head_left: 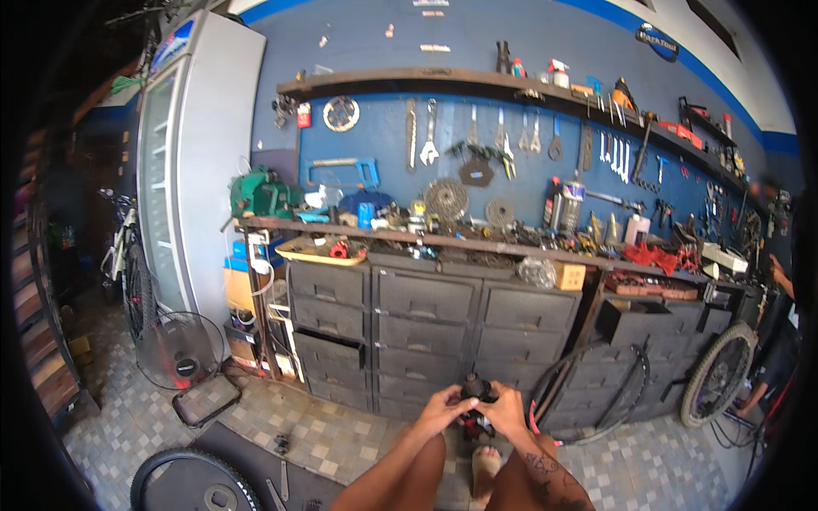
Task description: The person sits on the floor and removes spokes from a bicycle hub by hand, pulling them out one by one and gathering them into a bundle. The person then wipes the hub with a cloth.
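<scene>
In front of my knees, low in the middle of the view, both my hands grip a small black cylindrical part [477, 388]. Its exact kind is too small to make out. My left hand [442, 412] closes round its left side, the thumb reaching across the front. From the right, my right hand [508, 412] wraps it, with that thumb also on the front. Something red and dark shows just below the fingers, partly hidden by them. On a dark mat [256, 451] at lower left lie a tyre [153, 470], a wrench [285, 481] and a small dark part [281, 444].
Ahead stands a workbench with dark drawers [426, 295], its top crowded with tools, cassettes and bottles. Wrenches hang on the blue wall [383, 128]. A floor fan [181, 349] and tall fridge [217, 153] stand left. Wheels [720, 375] lean right, near another person [780, 281].
</scene>
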### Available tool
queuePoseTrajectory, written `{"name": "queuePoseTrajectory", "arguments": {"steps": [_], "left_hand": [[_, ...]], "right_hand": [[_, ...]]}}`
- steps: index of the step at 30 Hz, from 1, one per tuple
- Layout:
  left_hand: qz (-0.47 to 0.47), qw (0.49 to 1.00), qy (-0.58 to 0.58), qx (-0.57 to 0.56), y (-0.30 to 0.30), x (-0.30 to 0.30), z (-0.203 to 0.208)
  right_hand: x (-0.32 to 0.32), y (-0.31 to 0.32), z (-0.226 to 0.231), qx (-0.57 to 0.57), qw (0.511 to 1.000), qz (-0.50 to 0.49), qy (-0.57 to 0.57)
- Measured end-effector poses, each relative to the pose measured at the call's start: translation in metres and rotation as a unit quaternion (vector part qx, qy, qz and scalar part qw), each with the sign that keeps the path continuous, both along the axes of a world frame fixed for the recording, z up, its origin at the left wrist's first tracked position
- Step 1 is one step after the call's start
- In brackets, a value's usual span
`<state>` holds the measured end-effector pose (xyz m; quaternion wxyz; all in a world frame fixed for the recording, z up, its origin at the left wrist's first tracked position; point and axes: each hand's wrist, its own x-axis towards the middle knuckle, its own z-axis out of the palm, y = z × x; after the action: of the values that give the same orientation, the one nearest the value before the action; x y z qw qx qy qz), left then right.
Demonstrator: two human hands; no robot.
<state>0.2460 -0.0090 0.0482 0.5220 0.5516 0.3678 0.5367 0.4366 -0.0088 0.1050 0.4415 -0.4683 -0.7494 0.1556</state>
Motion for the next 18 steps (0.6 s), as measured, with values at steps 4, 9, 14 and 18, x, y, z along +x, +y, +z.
{"name": "queuePoseTrajectory", "arguments": {"steps": [4, 9, 14, 18], "left_hand": [[0.155, 0.937, 0.241, 0.201, -0.005, -0.003, -0.002], [0.071, 0.954, 0.257, 0.135, -0.01, -0.006, 0.005], [0.084, 0.944, 0.289, 0.133, -0.016, -0.004, 0.02], [0.112, 0.941, 0.277, 0.161, -0.012, -0.007, 0.022]], "right_hand": [[0.0, 0.017, -0.039, -0.085, 0.979, 0.079, 0.165], [-0.005, 0.036, -0.071, -0.26, 0.884, 0.151, 0.357], [-0.01, 0.04, -0.066, -0.297, 0.86, 0.146, 0.388], [-0.006, 0.043, -0.042, -0.3, 0.874, 0.235, 0.302]]}}
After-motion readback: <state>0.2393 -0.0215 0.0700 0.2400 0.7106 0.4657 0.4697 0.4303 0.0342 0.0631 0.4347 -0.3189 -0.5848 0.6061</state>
